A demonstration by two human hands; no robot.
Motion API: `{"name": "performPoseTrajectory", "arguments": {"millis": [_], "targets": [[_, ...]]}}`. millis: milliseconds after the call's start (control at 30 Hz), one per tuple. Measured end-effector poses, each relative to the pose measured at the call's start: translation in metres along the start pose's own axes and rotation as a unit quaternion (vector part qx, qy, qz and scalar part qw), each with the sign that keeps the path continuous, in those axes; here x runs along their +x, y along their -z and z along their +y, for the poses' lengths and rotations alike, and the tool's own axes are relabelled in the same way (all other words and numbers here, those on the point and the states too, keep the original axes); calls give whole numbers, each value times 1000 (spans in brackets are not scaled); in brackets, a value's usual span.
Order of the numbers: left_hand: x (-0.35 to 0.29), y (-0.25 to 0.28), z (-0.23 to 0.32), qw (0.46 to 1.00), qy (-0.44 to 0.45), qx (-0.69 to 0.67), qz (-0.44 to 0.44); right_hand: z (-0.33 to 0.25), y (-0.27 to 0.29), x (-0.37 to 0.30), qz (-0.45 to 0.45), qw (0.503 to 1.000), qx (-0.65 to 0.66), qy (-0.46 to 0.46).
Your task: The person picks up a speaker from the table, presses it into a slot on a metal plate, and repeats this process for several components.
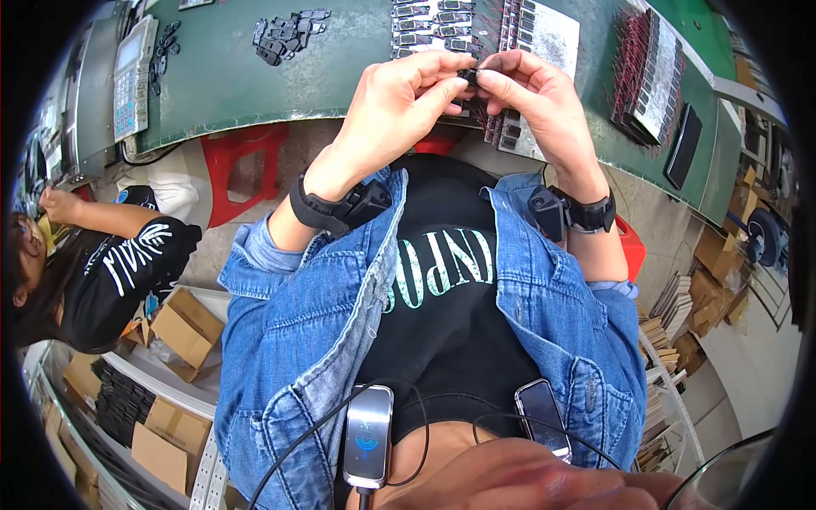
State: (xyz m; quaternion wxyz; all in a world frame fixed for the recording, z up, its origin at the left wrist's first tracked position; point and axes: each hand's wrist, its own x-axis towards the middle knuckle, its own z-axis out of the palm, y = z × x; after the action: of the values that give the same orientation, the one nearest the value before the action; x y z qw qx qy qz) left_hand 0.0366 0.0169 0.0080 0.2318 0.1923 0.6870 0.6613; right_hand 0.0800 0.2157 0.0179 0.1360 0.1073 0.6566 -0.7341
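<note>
Over the near edge of the green worktable, my hands meet fingertip to fingertip. My left hand [398, 100] pinches a small black plastic part [468, 76] between thumb and forefinger. From the other side, the thumb and fingers of my right hand [537, 95] close on that same part, and much of it is hidden by the fingertips. Just beyond my hands lie rows of small black modules with dark windows [413, 39]. Beside them is a pale board [554, 38] with more modules and thin red wires along it. A loose pile of black plastic parts [287, 36] lies farther left.
On the right of the green table [221, 72] stand boards bristling with red wires [650, 81] and a flat black slab [682, 146]. A grey keypad instrument [132, 76] is at the left. Red stools [244, 166] stand below; another person [127, 255] sits left, near cardboard boxes [187, 327].
</note>
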Motion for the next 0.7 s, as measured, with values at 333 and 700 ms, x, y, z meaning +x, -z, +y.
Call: {"name": "performPoseTrajectory", "arguments": {"millis": [333,700], "targets": [[-2,-2,-3,1000,7,-10,20,11,-6,3,-3,997,-20,77],[-2,-2,-12,997,-25,45,65,8,-23,-7,58,984,-125,112]]}}
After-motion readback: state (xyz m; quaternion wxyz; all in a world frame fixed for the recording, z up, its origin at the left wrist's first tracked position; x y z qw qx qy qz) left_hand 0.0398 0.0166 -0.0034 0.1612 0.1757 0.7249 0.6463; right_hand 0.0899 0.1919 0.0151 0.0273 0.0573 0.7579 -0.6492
